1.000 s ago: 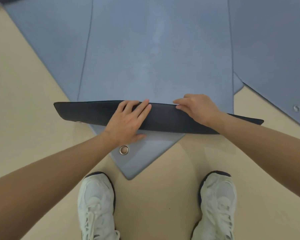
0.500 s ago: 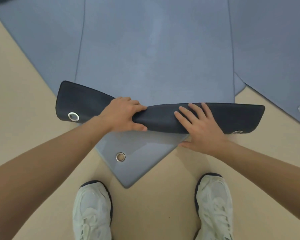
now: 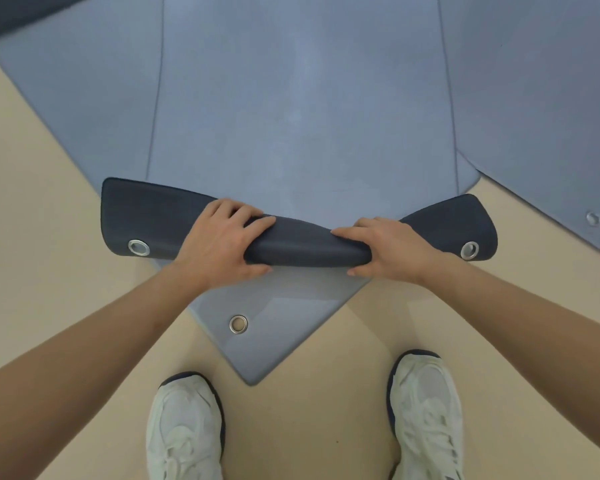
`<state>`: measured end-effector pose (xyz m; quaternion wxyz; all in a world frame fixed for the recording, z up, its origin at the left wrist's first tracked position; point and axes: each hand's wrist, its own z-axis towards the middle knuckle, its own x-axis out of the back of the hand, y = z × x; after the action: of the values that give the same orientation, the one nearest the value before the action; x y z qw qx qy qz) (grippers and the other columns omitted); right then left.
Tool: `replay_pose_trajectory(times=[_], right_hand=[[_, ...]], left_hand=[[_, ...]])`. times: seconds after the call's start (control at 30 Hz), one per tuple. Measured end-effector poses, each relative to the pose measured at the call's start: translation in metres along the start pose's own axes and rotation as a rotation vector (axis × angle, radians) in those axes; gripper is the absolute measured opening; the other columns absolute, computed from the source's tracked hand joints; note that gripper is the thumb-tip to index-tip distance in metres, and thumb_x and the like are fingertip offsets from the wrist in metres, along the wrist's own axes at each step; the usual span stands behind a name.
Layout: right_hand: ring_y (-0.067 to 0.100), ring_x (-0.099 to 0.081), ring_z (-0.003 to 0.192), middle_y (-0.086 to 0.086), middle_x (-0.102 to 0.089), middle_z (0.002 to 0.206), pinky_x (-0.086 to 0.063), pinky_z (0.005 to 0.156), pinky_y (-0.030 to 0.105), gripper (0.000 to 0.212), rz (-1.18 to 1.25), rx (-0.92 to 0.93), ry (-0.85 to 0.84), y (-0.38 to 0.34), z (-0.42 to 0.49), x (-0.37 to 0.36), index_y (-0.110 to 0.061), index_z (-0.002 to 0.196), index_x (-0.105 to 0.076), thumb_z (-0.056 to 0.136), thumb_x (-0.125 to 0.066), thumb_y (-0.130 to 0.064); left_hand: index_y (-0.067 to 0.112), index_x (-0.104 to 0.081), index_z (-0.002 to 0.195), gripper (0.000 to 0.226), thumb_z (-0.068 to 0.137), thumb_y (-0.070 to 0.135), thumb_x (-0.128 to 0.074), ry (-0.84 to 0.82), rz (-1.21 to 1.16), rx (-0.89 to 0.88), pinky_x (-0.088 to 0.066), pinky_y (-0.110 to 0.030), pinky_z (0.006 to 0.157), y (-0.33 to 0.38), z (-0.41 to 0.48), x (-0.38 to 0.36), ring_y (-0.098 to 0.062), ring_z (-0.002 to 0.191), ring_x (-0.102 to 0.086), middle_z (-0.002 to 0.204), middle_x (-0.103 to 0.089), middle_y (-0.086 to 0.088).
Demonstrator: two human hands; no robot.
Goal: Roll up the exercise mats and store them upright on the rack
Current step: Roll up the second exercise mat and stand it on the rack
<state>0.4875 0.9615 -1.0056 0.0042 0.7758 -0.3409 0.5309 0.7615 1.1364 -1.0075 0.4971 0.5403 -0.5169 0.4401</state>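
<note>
Exercise mat [image 3: 302,116], blue-grey on top, lies flat on the beige floor [image 3: 42,244] and stretches away from the person; its near end [image 3: 305,249] is turned over into the start of a roll, showing a dark navy underside. Left hand [image 3: 222,242] grips that roll just left of the middle, fingers curled over the top and thumb along the near edge; right hand [image 3: 392,249] grips it just right of the middle in the same way. Between the hands the roll is tight; outside them both corners flare loose and flat, with a left eyelet [image 3: 139,247] and a right eyelet [image 3: 469,250] of metal facing up. Beneath lies a second mat [image 3: 284,306] set at an angle, its corner pointing towards the person and carrying its own lower eyelet [image 3: 238,324]; a third mat [image 3: 541,98] lies off to the right, though whether it overlaps the first I cannot tell. White left trainer [image 3: 184,431] and right trainer [image 3: 426,410] stand on the floor, one either side of that corner.
</note>
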Motion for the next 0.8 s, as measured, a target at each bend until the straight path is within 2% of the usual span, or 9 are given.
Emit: replay_pose_trajectory(times=[0.1,0.2,0.4,0.53,0.6,0.67,0.73,0.8], right_hand=[[0.020,-0.052,0.102,-0.005,-0.056,0.113,-0.044,0.080,0.036,0.067,-0.004,-0.016,-0.032,-0.006,-0.009,0.003,-0.040,0.146,-0.044,0.086,-0.072,-0.050],[0.018,-0.052,0.103,-0.006,-0.055,0.111,-0.042,0.078,0.035,0.069,0.011,-0.019,-0.066,-0.013,-0.026,0.002,-0.042,0.146,-0.044,0.084,-0.072,-0.055],[0.011,-0.051,0.096,-0.013,-0.055,0.104,-0.042,0.078,0.032,0.073,0.116,-0.019,-0.167,-0.021,-0.047,-0.024,-0.046,0.146,-0.043,0.081,-0.070,-0.066],[0.012,-0.058,0.110,-0.015,-0.063,0.120,-0.046,0.087,0.031,0.078,0.195,-0.075,-0.164,-0.015,-0.040,-0.023,-0.045,0.147,-0.045,0.077,-0.071,-0.069],[0.014,-0.057,0.113,-0.011,-0.063,0.127,-0.045,0.081,0.031,0.085,0.110,-0.061,-0.058,-0.013,-0.040,-0.020,-0.042,0.150,-0.043,0.075,-0.064,-0.076],[0.019,-0.057,0.109,-0.005,-0.063,0.127,-0.047,0.071,0.032,0.086,-0.021,-0.015,0.170,-0.014,-0.045,-0.024,-0.033,0.150,-0.046,0.078,-0.055,-0.080],[0.024,-0.060,0.100,0.000,-0.066,0.122,-0.053,0.064,0.034,0.073,-0.071,0.040,0.429,-0.019,-0.051,-0.033,-0.024,0.146,-0.053,0.087,-0.059,-0.068],[0.028,-0.060,0.094,0.005,-0.066,0.122,-0.055,0.068,0.038,0.070,-0.134,0.078,0.513,-0.020,-0.051,-0.042,-0.020,0.147,-0.052,0.089,-0.067,-0.057]], left_hand=[[0.028,-0.059,0.132,0.073,0.077,0.075,-0.049,-0.123,-0.049,0.012,-0.044,-0.038,0.094,0.007,-0.003,0.002,-0.025,0.101,-0.060,0.116,-0.067,0.005],[0.032,-0.057,0.130,0.066,0.081,0.077,-0.055,-0.211,-0.107,0.010,-0.041,-0.033,0.080,0.014,-0.015,0.007,-0.020,0.098,-0.060,0.111,-0.065,0.010],[0.038,-0.056,0.126,0.061,0.081,0.079,-0.058,-0.431,-0.276,0.023,-0.044,-0.032,0.076,0.021,-0.036,0.002,-0.010,0.095,-0.060,0.107,-0.065,0.016],[0.032,-0.064,0.112,0.056,0.078,0.077,-0.065,-0.483,-0.385,0.074,-0.038,-0.027,0.063,0.012,-0.022,-0.001,-0.011,0.076,-0.059,0.078,-0.063,0.012],[0.030,-0.066,0.107,0.057,0.076,0.078,-0.064,-0.483,-0.411,0.077,-0.041,-0.027,0.063,0.005,-0.012,0.001,-0.010,0.074,-0.058,0.074,-0.062,0.009],[0.029,-0.066,0.103,0.056,0.076,0.079,-0.064,-0.471,-0.443,0.098,-0.048,-0.034,0.069,-0.002,-0.002,0.003,-0.012,0.076,-0.060,0.076,-0.065,0.007],[0.028,-0.067,0.099,0.064,0.072,0.085,-0.060,-0.476,-0.471,0.125,-0.052,-0.038,0.072,-0.009,0.012,0.006,-0.016,0.078,-0.062,0.079,-0.067,0.003],[0.027,-0.067,0.093,0.074,0.064,0.092,-0.049,-0.494,-0.456,0.121,-0.051,-0.039,0.072,-0.014,0.025,0.008,-0.017,0.078,-0.062,0.079,-0.067,0.003]])
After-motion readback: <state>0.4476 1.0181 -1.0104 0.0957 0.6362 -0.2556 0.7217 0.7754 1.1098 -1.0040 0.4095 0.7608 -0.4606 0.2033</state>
